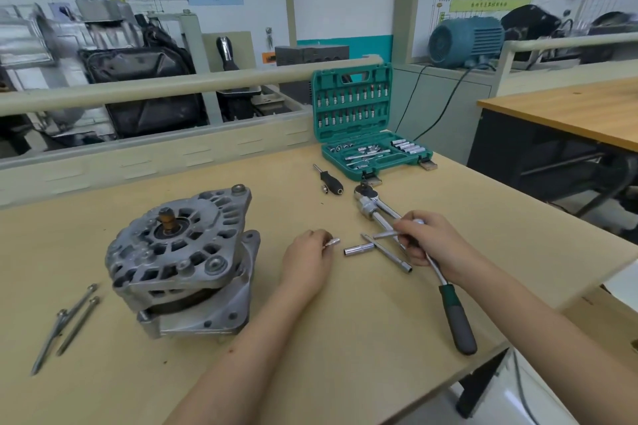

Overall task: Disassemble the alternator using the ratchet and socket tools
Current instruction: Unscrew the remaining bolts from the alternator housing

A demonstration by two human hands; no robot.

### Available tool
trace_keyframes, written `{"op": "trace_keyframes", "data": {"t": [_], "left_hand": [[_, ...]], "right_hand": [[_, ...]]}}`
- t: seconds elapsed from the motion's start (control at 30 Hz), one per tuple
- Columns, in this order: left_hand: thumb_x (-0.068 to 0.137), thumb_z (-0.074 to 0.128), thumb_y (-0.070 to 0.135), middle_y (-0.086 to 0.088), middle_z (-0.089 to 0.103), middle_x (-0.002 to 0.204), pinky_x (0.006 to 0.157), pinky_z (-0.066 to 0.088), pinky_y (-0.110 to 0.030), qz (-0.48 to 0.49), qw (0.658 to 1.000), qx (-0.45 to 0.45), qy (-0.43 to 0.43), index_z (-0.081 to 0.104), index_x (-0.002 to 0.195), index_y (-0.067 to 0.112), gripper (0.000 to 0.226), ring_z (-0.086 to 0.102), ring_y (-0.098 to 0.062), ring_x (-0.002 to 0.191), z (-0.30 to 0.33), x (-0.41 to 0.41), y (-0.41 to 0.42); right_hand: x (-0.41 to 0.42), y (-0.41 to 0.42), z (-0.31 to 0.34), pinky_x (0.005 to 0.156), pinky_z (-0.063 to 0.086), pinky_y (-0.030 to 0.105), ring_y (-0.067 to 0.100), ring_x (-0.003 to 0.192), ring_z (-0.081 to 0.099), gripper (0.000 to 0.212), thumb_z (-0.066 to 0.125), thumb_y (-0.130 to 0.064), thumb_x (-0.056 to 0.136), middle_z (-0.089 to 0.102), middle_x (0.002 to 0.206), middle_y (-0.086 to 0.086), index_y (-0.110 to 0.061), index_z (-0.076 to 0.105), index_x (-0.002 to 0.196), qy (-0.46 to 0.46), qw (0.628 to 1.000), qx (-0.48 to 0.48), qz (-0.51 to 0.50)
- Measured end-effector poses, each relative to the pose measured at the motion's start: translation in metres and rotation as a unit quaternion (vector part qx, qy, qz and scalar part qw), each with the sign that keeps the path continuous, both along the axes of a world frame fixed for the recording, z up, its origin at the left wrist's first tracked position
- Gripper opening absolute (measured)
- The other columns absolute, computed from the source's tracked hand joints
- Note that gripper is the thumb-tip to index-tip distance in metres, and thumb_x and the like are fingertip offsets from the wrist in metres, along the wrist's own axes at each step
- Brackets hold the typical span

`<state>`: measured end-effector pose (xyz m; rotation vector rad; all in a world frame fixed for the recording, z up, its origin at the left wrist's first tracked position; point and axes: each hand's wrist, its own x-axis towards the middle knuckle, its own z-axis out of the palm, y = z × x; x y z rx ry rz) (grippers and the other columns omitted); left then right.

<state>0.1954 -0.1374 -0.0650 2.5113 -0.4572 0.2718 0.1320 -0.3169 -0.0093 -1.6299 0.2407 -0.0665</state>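
**Q:** What lies on the workbench [345, 338], reading left to right from the alternator [183, 262]?

**A:** Left of the alternator, three long bolts [69, 321]. Right of it, the left hand [307, 259] pinches a small socket [332, 242]; the right hand [428, 238] curls round a thin metal bar [385, 235] above the ratchet [414, 252].

**Q:** And behind?

**A:** Beyond the alternator to the right, an open green tool case [362, 124] stands at the bench edge; farther right, a blue motor [466, 41] against a wall of wiring charts.
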Motion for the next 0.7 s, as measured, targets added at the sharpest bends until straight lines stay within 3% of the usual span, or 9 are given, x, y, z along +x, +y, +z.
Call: {"op": "trace_keyframes", "data": {"t": [0.03, 0.1, 0.17, 0.23, 0.43, 0.57, 0.7], "left_hand": [[0.095, 0.045, 0.025, 0.003, 0.059, 0.091, 0.068, 0.042, -0.019, 0.004, 0.994, -0.106, 0.035, 0.057, 0.101, 0.017, 0.016, 0.055, -0.016, 0.088, 0.005, -0.009, 0.001], [0.095, 0.046, 0.018, 0.009, 0.059, 0.078, 0.056, 0.042, -0.010, -0.039, 0.945, -0.303, 0.116, 0.053, 0.089, 0.024, 0.012, 0.056, -0.004, 0.071, 0.020, -0.033, 0.002], [0.095, 0.043, 0.008, 0.009, 0.059, 0.070, 0.054, 0.043, -0.011, -0.107, 0.908, -0.379, 0.141, 0.054, 0.088, 0.026, 0.022, 0.054, 0.004, 0.059, 0.033, -0.053, 0.008], [0.095, 0.042, 0.005, 0.010, 0.057, 0.066, 0.055, 0.044, -0.013, -0.145, 0.900, -0.390, 0.132, 0.056, 0.089, 0.025, 0.025, 0.052, 0.004, 0.056, 0.047, -0.068, 0.017], [0.095, 0.043, 0.009, 0.010, 0.051, 0.065, 0.057, 0.043, -0.013, -0.133, 0.911, -0.383, 0.076, 0.056, 0.089, 0.025, 0.022, 0.047, 0.002, 0.055, 0.073, -0.090, 0.043], [0.093, 0.046, 0.020, 0.020, 0.050, 0.059, 0.057, 0.039, -0.016, -0.127, 0.936, -0.328, 0.025, 0.055, 0.088, 0.030, 0.014, 0.044, 0.000, 0.056, 0.080, -0.099, 0.054], [0.093, 0.047, 0.024, 0.018, 0.045, 0.055, 0.051, 0.031, -0.016, -0.115, 0.957, -0.261, -0.045, 0.051, 0.083, 0.033, 0.014, 0.038, -0.003, 0.052, 0.086, -0.107, 0.067]], "right_hand": [[-0.001, 0.004, 0.003, 0.034, 0.020, 0.015, 0.009, 0.031, 0.027, 0.019, 0.052, -0.006, 0.089, 0.043, 0.052, 0.007, -0.005, 0.047, 0.071, -0.006, 1.000, -0.008, 0.007], [-0.004, 0.012, 0.011, 0.034, 0.021, 0.015, 0.009, 0.031, 0.027, 0.022, 0.055, -0.009, 0.088, 0.044, 0.048, 0.003, -0.007, 0.047, 0.068, -0.023, 0.999, -0.036, 0.022], [-0.008, 0.023, 0.019, 0.034, 0.023, 0.015, 0.009, 0.032, 0.028, 0.024, 0.059, -0.013, 0.087, 0.044, 0.043, -0.002, -0.009, 0.048, 0.067, -0.049, 0.996, -0.058, 0.044], [-0.013, 0.035, 0.028, 0.034, 0.023, 0.015, 0.009, 0.032, 0.028, 0.024, 0.061, -0.015, 0.086, 0.044, 0.041, -0.004, -0.009, 0.049, 0.066, -0.080, 0.993, -0.064, 0.066], [-0.022, 0.055, 0.054, 0.034, 0.022, 0.015, 0.010, 0.033, 0.027, 0.024, 0.061, -0.009, 0.084, 0.042, 0.045, 0.003, -0.006, 0.047, 0.065, -0.172, 0.982, -0.006, 0.076], [-0.027, 0.070, 0.062, 0.034, 0.023, 0.015, 0.010, 0.034, 0.025, 0.027, 0.060, -0.007, 0.084, 0.039, 0.043, 0.001, -0.008, 0.045, 0.062, -0.196, 0.974, -0.013, 0.114], [-0.030, 0.080, 0.072, 0.035, 0.022, 0.015, 0.010, 0.034, 0.025, 0.028, 0.059, -0.006, 0.084, 0.037, 0.043, 0.000, -0.009, 0.044, 0.060, -0.197, 0.968, -0.047, 0.151]]}}
